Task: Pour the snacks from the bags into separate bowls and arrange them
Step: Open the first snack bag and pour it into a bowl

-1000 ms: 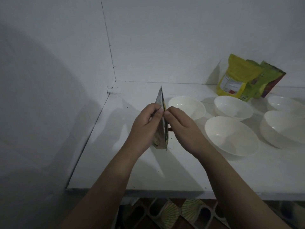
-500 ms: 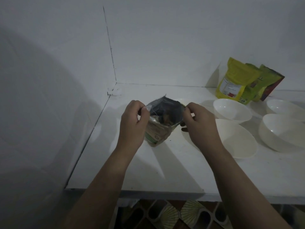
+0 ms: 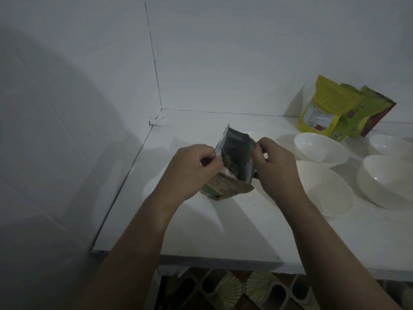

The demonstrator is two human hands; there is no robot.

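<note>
Gaping open, snack bag (image 3: 237, 157), silver inside, pinched btwn left hand (image 3: 192, 168), right hand (image 3: 276, 164)

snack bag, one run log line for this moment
phase: opening | snack bag: mouth pulled apart | left hand: pinches left edge | right hand: pinches right edge | bowls: no snacks seen

The open bag (image 3: 234, 162) is positioned above the tabletop (image 3: 223, 231), between the left hand (image 3: 192, 171) and the right hand (image 3: 276, 166). Four bowls stand to its right: a near bowl (image 3: 324, 191) beside the right hand, a rear bowl (image 3: 320, 147) behind it, and two further right (image 3: 388, 177) (image 3: 390, 144). Three bags (image 3: 321, 110) lean against the wall (image 3: 245, 52) behind the bowls.
</note>
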